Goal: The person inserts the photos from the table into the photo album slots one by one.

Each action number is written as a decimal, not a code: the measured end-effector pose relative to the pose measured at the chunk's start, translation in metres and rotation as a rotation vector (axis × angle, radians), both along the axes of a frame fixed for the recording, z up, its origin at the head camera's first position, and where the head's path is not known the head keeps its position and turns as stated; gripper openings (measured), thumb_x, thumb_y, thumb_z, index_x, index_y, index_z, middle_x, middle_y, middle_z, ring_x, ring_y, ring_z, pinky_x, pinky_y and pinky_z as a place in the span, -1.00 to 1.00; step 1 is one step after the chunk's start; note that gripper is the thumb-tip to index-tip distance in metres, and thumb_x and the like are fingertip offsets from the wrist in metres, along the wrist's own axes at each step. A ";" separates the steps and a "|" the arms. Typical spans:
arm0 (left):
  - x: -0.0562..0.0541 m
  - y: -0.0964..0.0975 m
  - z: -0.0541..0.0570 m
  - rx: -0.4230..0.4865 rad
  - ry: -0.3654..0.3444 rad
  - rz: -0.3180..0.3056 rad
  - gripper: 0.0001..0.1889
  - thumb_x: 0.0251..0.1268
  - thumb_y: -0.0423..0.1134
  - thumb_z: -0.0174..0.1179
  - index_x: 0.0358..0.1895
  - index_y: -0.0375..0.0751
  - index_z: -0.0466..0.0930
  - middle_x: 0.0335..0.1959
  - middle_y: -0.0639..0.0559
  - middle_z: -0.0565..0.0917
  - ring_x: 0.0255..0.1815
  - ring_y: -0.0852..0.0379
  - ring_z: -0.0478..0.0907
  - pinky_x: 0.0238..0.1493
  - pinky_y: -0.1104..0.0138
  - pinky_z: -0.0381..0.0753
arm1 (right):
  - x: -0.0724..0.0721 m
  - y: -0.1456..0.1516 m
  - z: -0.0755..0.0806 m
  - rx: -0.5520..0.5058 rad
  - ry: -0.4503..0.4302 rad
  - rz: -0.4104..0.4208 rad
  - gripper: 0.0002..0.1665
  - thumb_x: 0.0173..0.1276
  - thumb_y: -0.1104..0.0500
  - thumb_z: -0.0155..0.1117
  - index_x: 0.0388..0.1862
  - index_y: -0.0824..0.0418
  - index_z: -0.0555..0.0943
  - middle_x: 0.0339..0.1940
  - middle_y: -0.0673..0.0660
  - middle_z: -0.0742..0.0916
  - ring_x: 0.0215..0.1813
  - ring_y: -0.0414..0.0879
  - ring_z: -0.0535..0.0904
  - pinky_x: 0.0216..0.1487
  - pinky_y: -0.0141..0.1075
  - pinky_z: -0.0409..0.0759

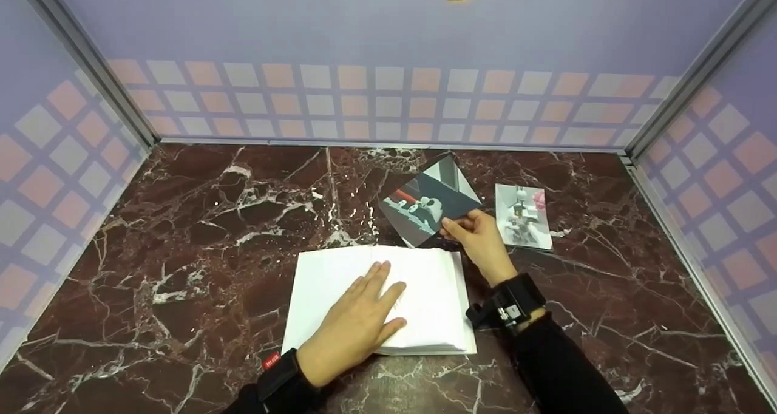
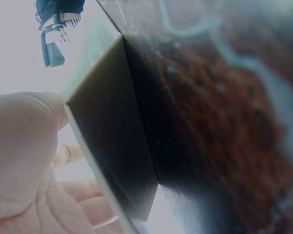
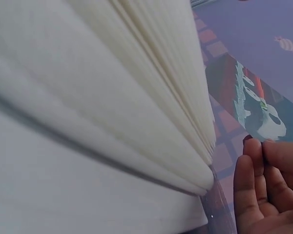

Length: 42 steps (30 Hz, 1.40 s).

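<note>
An open book (image 1: 434, 280) with blank white pages lies on the table. My left hand (image 1: 355, 326) rests on its pages with the fingers stretched out; in the left wrist view the edge of the book (image 2: 110, 122) shows beside the palm. Beyond the book's far right corner, my right hand (image 1: 482, 244) pinches a dark postcard (image 1: 419, 204) by one corner between thumb and fingers. White cartoon figures are printed on this postcard (image 3: 259, 105). Behind it a second, greyish card (image 1: 446, 171) shows only in part.
Right of the right hand lies another picture card (image 1: 523, 220), pale with a pink patch. The dark red marbled table (image 1: 182, 244) is enclosed by lilac walls (image 1: 364, 31) with pink and white checks at the back and both sides.
</note>
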State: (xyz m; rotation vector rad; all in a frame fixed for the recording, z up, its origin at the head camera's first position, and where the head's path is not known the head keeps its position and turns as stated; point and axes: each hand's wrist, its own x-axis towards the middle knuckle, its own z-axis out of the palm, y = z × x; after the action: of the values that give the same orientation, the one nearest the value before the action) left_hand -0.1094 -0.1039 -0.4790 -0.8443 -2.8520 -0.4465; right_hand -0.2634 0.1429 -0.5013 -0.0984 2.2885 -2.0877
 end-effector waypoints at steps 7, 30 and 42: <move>0.000 0.000 -0.001 -0.008 0.004 -0.001 -0.42 0.55 0.05 0.25 0.43 -0.24 0.53 0.56 -0.50 0.40 0.61 -0.42 0.38 0.54 -0.15 0.52 | 0.000 0.004 -0.001 0.044 0.009 0.044 -0.64 0.52 0.36 0.35 -0.43 0.20 0.40 -0.41 0.07 0.82 -0.33 -0.16 0.75 -0.15 -0.38 0.78; 0.000 0.001 -0.002 -0.020 -0.035 0.006 -0.43 0.60 0.07 0.19 0.47 -0.20 0.51 0.62 -0.48 0.32 0.65 -0.40 0.30 0.56 -0.18 0.48 | -0.018 0.012 0.024 0.314 0.036 0.251 -0.88 0.53 0.25 0.36 -0.18 0.32 0.70 -0.41 0.16 0.74 -0.31 -0.04 0.62 -0.18 -0.31 0.65; 0.000 0.000 0.000 -0.031 -0.015 0.004 -0.43 0.59 0.06 0.20 0.46 -0.20 0.51 0.61 -0.48 0.33 0.64 -0.41 0.32 0.56 -0.17 0.49 | -0.020 0.005 0.023 0.399 0.077 0.288 -0.73 0.57 0.15 0.37 -0.36 0.23 0.63 -0.45 0.18 0.77 -0.35 -0.03 0.66 -0.27 -0.36 0.62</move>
State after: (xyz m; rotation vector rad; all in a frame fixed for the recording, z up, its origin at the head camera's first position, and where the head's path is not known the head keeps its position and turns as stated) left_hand -0.1089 -0.1042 -0.4789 -0.8441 -2.8812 -0.4112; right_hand -0.2836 0.1483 -0.4782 -0.4675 2.5047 -1.4910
